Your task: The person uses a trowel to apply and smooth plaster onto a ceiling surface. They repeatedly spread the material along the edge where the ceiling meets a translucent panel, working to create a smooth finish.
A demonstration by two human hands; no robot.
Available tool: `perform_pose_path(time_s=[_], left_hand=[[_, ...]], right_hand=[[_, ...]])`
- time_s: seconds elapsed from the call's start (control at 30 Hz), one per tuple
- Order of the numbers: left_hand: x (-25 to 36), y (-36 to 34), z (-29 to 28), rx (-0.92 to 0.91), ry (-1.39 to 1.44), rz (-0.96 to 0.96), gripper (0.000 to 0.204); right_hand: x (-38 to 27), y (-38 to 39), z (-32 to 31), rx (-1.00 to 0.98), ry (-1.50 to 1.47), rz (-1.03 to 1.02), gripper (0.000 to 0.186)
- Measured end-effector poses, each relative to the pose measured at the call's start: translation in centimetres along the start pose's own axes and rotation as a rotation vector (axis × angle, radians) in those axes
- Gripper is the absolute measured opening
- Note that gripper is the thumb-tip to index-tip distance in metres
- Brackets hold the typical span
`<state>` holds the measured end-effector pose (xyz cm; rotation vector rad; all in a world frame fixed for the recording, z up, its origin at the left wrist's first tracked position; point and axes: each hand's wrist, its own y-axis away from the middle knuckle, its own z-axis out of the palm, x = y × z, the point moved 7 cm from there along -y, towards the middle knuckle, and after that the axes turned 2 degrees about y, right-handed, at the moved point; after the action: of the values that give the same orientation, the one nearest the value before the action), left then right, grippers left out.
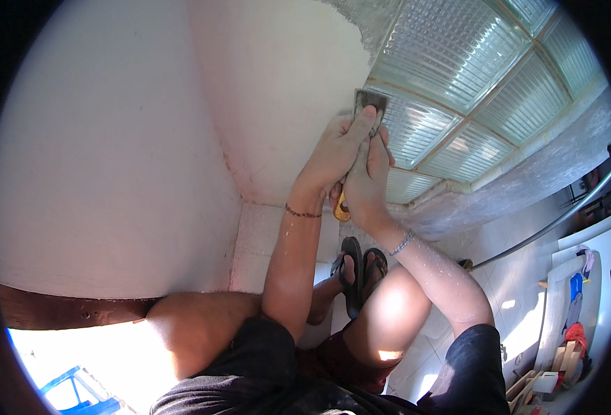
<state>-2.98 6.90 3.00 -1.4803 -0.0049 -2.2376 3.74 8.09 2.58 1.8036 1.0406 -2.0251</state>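
Note:
My left hand (330,155) and my right hand (366,181) are closed together on a scraper, its flat metal blade (372,95) held against the wall beside the lower left of the glass-block panel (457,55). My left thumb lies over the blade. The scraper's yellow handle (342,207) shows below my hands, partly hidden by them. A pale plastered wall (278,83) is left of the blade, with a rough grey patch (354,24) along the panel's upper left edge.
A plain side wall (98,138) fills the left. My sandalled feet (350,270) are below on tiles (423,353). A grey hose (547,228) crosses the right, above assorted tools and cloths (571,339). A blue plastic object (77,391) lies at lower left.

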Motion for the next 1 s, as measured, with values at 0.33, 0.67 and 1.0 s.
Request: perform_pose_path(time_s=[0.33, 0.67, 1.0], left_hand=[[0.3, -1.0, 0.5, -0.027, 0.025, 0.056, 0.051], [0.6, -1.2, 0.7, -0.021, 0.038, 0.046, 0.051], [2.0, -1.5, 1.4, -0.033, 0.031, 0.067, 0.052]], right_hand=[[-0.8, -0.8, -0.4, -0.018, 0.033, -0.003, 0.019], [-1.5, -0.7, -0.5, -0.049, 0.069, 0.038, 0.02], [-2.2, -1.5, -0.6, -0.016, 0.089, 0.002, 0.023]])
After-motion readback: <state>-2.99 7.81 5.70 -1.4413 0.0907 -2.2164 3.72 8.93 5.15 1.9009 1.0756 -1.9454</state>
